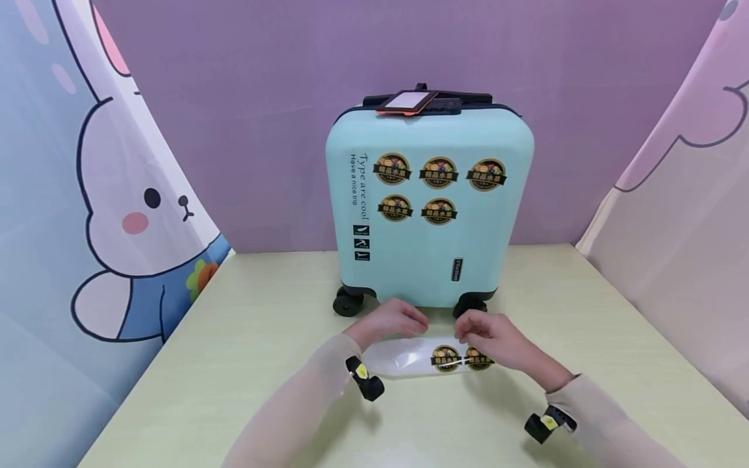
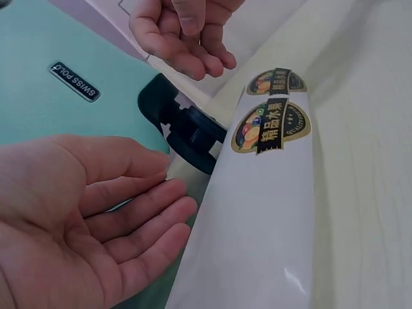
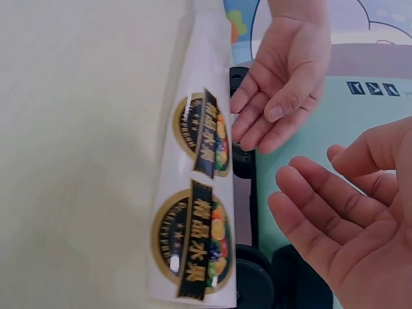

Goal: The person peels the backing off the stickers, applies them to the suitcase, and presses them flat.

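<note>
A white, glossy sticker sheet [image 1: 404, 354] lies on the table with two round black-and-gold stickers at its right end; the left wrist view shows the nearer sticker [image 2: 271, 125] clearly. My left hand [image 1: 399, 318] hovers over the sheet's far edge, fingers loosely bent and nothing held. Over the sheet's right end is my right hand [image 1: 494, 338], its fingers loosely curled, also holding nothing. In the right wrist view that hand [image 3: 354, 212] shows a bare palm beside the stickers. Behind both hands stands a mint-green suitcase [image 1: 409, 260] bearing several matching round stickers.
The suitcase's black wheels [image 1: 348, 301] rest on the pale table [image 1: 246, 377] just beyond the hands. A tag [image 1: 407, 100] lies by its top handle. A purple backdrop [image 1: 234, 130] closes off the rear, with printed curtains [image 1: 140, 182] at the sides.
</note>
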### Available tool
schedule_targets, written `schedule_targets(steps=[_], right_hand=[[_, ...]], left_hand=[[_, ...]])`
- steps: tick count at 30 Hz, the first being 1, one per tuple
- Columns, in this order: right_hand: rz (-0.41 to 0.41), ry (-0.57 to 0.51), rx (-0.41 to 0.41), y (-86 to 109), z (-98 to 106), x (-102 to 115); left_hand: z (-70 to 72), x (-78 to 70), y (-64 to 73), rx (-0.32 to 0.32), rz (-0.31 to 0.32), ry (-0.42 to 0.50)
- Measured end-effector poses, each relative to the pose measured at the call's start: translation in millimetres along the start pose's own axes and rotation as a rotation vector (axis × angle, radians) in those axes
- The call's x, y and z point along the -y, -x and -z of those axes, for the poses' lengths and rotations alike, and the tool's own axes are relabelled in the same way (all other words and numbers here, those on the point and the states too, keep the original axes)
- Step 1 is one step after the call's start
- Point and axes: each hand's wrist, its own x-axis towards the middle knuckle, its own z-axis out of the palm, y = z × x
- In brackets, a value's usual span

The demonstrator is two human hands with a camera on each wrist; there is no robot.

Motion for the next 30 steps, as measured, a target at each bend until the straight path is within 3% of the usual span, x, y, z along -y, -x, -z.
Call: schedule_targets(steps=[13, 18, 30], right_hand=[[0.000, 0.066, 0.075, 7.4, -10, -8], [0.035, 0.114, 0.086, 8.6, -12, -7], [0.128, 0.218, 0.049, 10.8, -17, -4]], left_hand=[[-6.0, -2.3, -12.3, 0.046, 0.061, -0.216], [-6.7, -2.8, -15.6, 0.049, 0.076, -0.277], [-4.7, -2.7, -18.2, 0.067, 0.122, -0.251]])
